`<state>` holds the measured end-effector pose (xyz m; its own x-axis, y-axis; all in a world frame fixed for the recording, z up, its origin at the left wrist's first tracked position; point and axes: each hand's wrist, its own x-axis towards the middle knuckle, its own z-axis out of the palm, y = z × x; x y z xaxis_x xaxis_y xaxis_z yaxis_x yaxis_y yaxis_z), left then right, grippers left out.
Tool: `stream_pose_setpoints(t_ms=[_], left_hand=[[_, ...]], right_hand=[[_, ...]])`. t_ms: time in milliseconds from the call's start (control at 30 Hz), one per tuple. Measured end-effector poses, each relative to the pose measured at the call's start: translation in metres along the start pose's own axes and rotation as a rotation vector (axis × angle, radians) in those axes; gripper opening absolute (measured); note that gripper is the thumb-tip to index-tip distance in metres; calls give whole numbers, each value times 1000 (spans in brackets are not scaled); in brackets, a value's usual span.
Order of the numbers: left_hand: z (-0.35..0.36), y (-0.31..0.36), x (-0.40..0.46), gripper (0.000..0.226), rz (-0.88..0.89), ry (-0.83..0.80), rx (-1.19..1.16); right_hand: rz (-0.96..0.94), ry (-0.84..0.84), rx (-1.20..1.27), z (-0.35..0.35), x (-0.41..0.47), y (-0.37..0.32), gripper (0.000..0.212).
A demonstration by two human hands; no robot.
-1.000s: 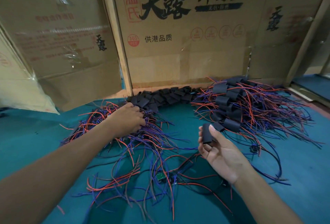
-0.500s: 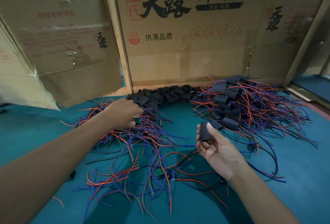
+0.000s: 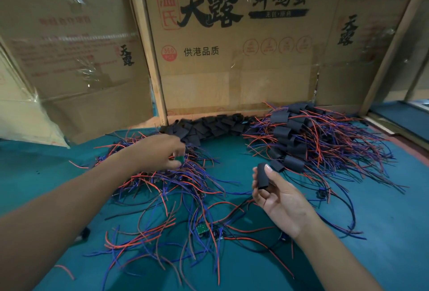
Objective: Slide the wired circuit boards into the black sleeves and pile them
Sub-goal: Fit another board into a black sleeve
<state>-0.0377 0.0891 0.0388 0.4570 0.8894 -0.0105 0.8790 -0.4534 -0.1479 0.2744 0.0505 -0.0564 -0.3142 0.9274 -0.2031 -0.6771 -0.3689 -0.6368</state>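
Black sleeve standing up tall in right hand's pinch, left hand pinching small green board over tangled wires

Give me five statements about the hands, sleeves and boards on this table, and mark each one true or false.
1. The right hand holds a black sleeve. True.
2. The left hand lies flat and empty on bare table. False: it pinches a small green board over the tangle of loose wires.
3. The loose empty sleeves lie against the cardboard at the back. True.
4. The pile of sleeved boards is on the left. False: it is on the right.
5. A bare green board lies among the near wires. True.
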Motion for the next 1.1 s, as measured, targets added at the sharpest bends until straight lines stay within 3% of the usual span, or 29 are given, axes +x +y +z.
stream_pose_setpoints(t_ms=[133, 300, 467, 567, 667, 933, 1100], left_hand=[[-30, 14, -7, 16, -243, 263, -526], [-40, 65, -29, 8, -376, 581, -1479], [-5, 116, -58, 20, -382, 669, -2087], [15, 130, -62, 18, -378, 666, -2206], [25, 133, -62, 31, -430, 685, -2219], [29, 136, -65, 38, -452, 712, -2015], [18, 154, -70, 34, -325, 726, -1991]], right_hand=[[-4, 0, -8, 1, -1, -2, 49], [-7, 4, -8, 3, -3, -3, 41], [0, -15, -66, 4, -2, -3, 38], [-11, -13, -104, 6, -2, -2, 35], [-25, -15, -140, 6, -3, -1, 35], [-20, -21, -182, 8, -5, -1, 35], [-50, -42, -214, 13, -9, 1, 41]])
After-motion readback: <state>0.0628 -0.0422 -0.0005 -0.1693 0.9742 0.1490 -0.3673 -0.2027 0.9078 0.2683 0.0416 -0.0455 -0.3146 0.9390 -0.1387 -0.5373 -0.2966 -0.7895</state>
